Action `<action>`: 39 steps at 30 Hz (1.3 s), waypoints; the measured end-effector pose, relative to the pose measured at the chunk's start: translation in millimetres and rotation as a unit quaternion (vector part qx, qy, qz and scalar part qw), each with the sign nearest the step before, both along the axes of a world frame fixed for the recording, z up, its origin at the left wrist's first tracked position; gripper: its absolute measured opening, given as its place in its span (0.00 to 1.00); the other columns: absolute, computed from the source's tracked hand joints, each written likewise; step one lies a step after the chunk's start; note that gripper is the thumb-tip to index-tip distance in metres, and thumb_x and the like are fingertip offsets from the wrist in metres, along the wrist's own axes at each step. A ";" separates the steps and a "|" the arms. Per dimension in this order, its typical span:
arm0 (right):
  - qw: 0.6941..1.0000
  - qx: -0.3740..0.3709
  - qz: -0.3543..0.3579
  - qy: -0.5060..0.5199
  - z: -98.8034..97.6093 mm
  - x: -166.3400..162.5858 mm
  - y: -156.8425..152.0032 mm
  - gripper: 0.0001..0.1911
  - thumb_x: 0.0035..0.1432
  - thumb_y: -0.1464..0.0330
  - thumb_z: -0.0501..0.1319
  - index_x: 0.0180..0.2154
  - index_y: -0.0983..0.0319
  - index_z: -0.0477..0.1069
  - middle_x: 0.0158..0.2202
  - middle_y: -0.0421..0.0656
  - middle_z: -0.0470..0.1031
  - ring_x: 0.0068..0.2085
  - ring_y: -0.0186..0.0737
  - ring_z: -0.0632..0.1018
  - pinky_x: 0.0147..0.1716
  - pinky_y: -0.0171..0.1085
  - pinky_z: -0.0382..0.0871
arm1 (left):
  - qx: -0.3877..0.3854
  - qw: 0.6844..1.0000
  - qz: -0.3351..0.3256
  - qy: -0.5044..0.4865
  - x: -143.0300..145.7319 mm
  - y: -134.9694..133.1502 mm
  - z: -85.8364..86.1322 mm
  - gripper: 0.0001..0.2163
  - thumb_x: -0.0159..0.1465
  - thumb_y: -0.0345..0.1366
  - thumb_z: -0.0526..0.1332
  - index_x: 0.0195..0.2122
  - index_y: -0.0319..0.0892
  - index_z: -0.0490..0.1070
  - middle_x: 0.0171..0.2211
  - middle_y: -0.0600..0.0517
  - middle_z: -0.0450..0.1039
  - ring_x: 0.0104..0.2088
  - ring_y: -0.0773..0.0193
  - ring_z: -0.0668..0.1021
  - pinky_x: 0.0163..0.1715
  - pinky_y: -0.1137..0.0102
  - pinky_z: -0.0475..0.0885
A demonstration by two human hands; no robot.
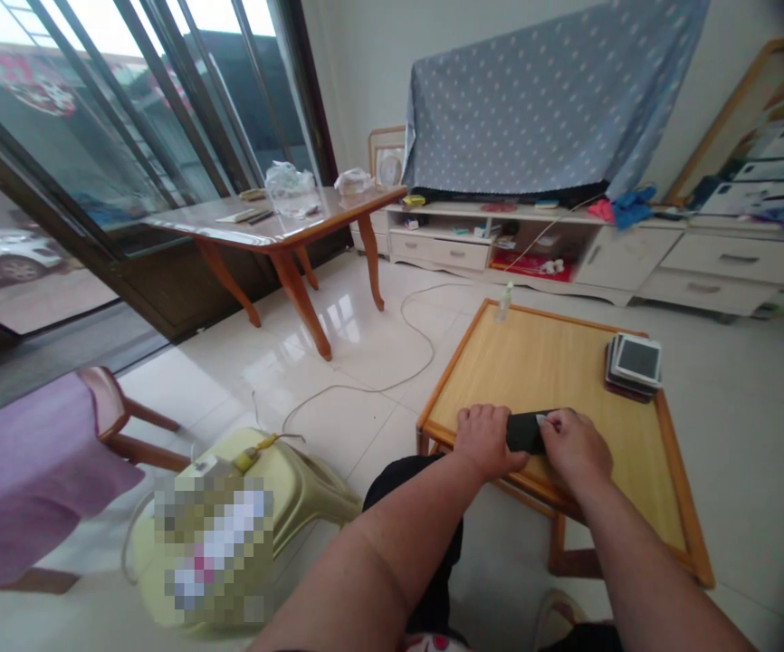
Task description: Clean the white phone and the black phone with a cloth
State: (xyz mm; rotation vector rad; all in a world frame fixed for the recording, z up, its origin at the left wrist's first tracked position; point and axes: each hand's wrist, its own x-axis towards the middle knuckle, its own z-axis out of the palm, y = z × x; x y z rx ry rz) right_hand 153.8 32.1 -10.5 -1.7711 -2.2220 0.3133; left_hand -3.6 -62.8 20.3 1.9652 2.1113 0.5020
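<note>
A black, flat, phone-like device (524, 433) lies low over the near edge of the small wooden table (514, 358). My left hand (485, 442) is closed around its left end, the thumb along the near side. At the device's right end, my right hand (577, 448) pinches a small whitish piece (542, 420), perhaps a wipe or paper, against the surface. Its exact kind is too small to make out. Farther right on the same table stands a stack of several flat devices (635, 364), the top one white-framed with a dark screen.
A small clear spray bottle (502, 305) stands at the table's far left corner. To my left, a pale yellow plastic stool (297, 484) carries a power strip and blurred items. A cable (371, 390) crosses the floor towards the TV cabinet (439, 252). A larger table (283, 237) stands beyond.
</note>
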 end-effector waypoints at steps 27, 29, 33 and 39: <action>0.993 -0.060 0.033 -0.092 39.1 11.3 -10.3 0.22 0.68 0.64 0.47 0.59 0.52 0.70 0.49 0.49 0.75 0.48 0.48 0.75 0.43 0.40 0.64 | 0.035 0.999 -0.037 -0.010 -10.8 24.4 -4.6 0.40 0.49 0.49 0.68 0.62 0.44 0.58 0.56 0.43 0.70 0.56 0.46 0.69 0.57 0.55 0.57; 0.990 -0.083 0.072 -0.084 37.9 4.1 -17.3 0.23 0.67 0.63 0.48 0.60 0.47 0.68 0.49 0.45 0.77 0.45 0.46 0.77 0.41 0.39 0.65 | 0.044 0.998 -0.044 -0.012 -12.7 26.5 -6.8 0.40 0.49 0.49 0.68 0.62 0.43 0.58 0.55 0.42 0.71 0.55 0.46 0.70 0.56 0.55 0.58; 0.981 -0.110 0.138 -0.075 36.1 -7.8 -24.3 0.25 0.67 0.62 0.47 0.63 0.42 0.62 0.49 0.43 0.79 0.46 0.47 0.79 0.42 0.41 0.66 | 0.066 0.997 -0.047 -0.020 -13.6 27.2 -13.2 0.38 0.52 0.49 0.67 0.62 0.43 0.58 0.53 0.43 0.71 0.55 0.48 0.70 0.56 0.55 0.59; 0.987 -0.128 0.019 -0.091 40.2 2.9 -6.5 0.27 0.68 0.63 0.44 0.66 0.44 0.57 0.53 0.46 0.77 0.48 0.48 0.79 0.42 0.42 0.67 | 0.080 0.995 -0.053 -0.008 -12.8 25.8 -15.2 0.37 0.50 0.48 0.67 0.61 0.44 0.59 0.53 0.43 0.70 0.54 0.47 0.70 0.56 0.54 0.59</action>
